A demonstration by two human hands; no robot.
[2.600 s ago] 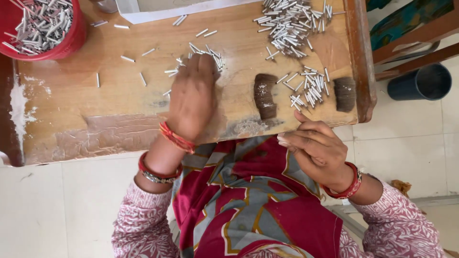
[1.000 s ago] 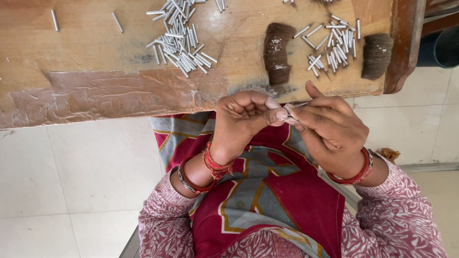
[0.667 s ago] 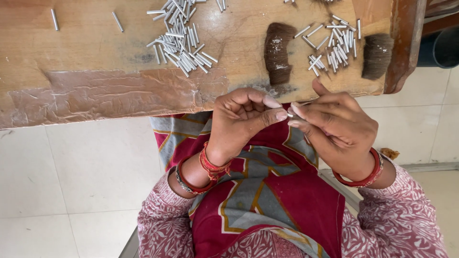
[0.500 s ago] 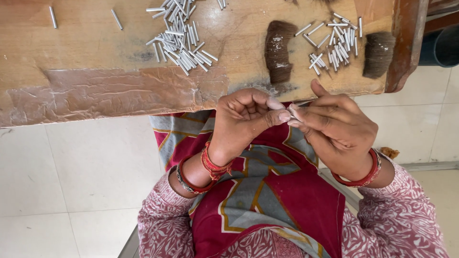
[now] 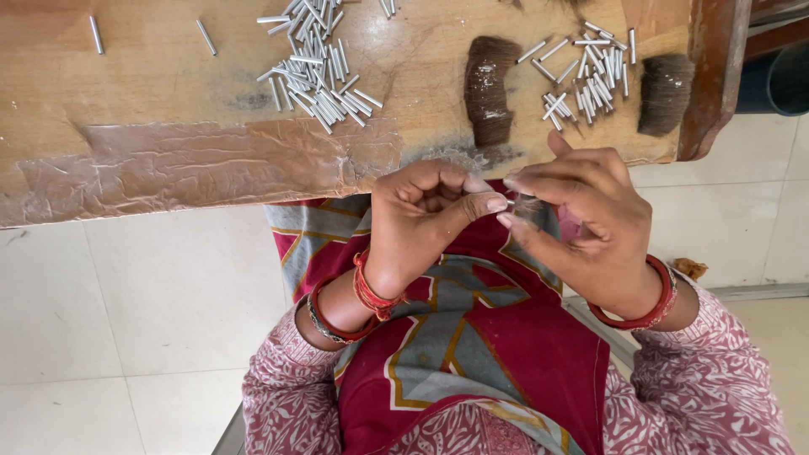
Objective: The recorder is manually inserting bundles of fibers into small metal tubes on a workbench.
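Both hands pinched together over the lap, just below the wooden board's (image 5: 168, 168) near edge

Left hand (image 5: 421, 215) curled, thumb and forefinger closed on a thin silvery tube (image 5: 509, 202), barely visible at the fingertips; right hand (image 5: 581, 219) facing it, fingers closed around a small dark tuft of bristles (image 5: 529, 209), tip to tip with the tube. Judged as early to midway: one tube and one tuft in hand, apparently being joined, not yet seated as far as visible. Plenty left on the board: a loose pile of metal tubes (image 5: 316, 72) above the left hand, a second scatter of tubes (image 5: 586, 76) between two dark bristle bundles (image 5: 490, 88). No finished pieces clearly visible
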